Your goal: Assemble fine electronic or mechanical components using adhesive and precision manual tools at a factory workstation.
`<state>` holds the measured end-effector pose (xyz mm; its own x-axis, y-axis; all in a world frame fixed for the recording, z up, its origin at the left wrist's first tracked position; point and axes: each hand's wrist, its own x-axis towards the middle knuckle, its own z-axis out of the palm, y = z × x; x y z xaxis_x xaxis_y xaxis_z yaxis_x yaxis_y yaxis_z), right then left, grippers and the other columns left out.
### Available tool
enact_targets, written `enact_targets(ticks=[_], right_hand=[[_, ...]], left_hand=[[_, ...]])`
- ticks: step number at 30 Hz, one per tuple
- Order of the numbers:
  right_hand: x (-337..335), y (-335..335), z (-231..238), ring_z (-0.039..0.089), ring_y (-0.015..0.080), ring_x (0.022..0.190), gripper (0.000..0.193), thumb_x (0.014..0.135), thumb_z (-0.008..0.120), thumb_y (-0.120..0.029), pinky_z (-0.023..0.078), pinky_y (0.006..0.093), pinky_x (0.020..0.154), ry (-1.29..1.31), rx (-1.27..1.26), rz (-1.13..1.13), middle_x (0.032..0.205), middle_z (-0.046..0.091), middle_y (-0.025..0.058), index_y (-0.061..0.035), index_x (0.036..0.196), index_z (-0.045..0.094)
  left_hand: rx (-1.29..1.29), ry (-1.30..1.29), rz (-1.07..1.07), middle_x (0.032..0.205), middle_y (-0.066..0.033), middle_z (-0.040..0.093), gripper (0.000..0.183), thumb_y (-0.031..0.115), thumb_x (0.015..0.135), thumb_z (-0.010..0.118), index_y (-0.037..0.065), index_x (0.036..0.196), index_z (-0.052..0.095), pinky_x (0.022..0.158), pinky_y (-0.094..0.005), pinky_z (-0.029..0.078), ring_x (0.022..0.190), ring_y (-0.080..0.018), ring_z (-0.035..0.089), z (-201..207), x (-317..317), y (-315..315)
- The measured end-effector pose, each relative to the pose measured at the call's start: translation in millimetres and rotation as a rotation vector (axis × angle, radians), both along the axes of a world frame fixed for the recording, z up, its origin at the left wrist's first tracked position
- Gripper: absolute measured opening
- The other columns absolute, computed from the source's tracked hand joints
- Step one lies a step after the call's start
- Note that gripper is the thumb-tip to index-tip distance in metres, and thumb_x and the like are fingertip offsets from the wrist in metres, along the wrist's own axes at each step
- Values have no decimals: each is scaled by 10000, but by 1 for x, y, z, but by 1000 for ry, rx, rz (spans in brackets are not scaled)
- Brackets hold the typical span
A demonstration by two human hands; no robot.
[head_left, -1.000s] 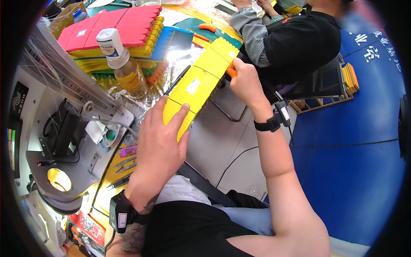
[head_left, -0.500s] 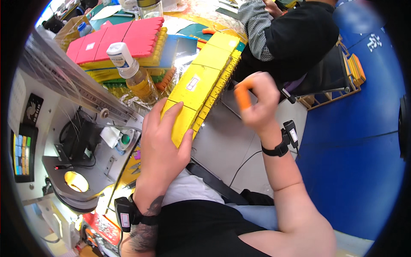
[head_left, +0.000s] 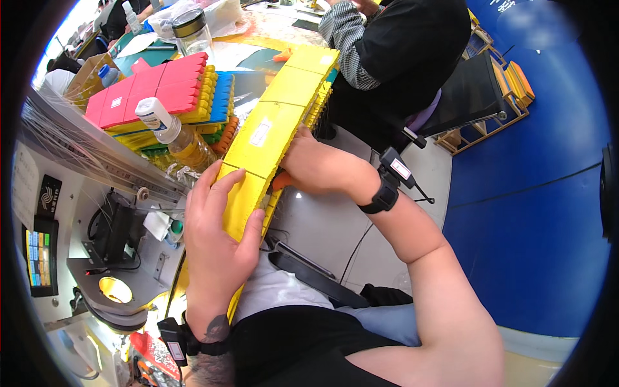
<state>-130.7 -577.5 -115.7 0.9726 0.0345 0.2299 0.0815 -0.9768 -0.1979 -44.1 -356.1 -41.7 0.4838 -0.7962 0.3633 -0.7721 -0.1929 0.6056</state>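
Observation:
A long yellow foam board (head_left: 277,116) with dark cross lines and a small white label slants away from my body. Fine dark bristles line its right side, where a stack of yellow layers shows. My left hand (head_left: 218,248) grips its near part, fingers across the top and thumb on the right edge. Against the board's right side, my right hand (head_left: 325,164) is bent inward with curled fingers. An orange finger cover (head_left: 281,180) shows on one of its digits. The other fingertips are mostly hidden behind the board, and what they hold cannot be seen.
Left of the board stand a pump-top bottle (head_left: 184,142) and a stack of pink foam boards (head_left: 151,87) over coloured ones. A machine with a small screen (head_left: 40,258) is at the left. A person in black (head_left: 412,58) sits ahead, near a wooden rack (head_left: 480,132).
My right hand has come left and down from beside the board to its right edge, fingers now partly behind it. The board and left hand have shifted left in view.

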Motion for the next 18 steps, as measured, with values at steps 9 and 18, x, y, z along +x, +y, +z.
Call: enact_targets(ticks=[9, 18], right_hand=[[7, -1, 27, 569, 341, 1212, 430, 770, 763, -89, 169, 554, 1169, 36, 270, 79, 1079, 719, 132, -92, 1194, 693], [-8, -11, 44, 671, 284, 897, 184, 720, 747, -47, 550, 369, 772, -90, 150, 315, 928, 716, 76, -71, 902, 735]], left_hand=[[16, -12, 29, 1356, -237, 556, 463, 80, 787, 719, 14, 1230, 606, 1073, -452, 413, 1259, -407, 539, 4, 7, -2], [-5, 68, -19, 1334, -241, 567, 435, 95, 806, 709, 21, 1225, 615, 1063, -436, 422, 1246, -400, 551, 5, 20, -12]])
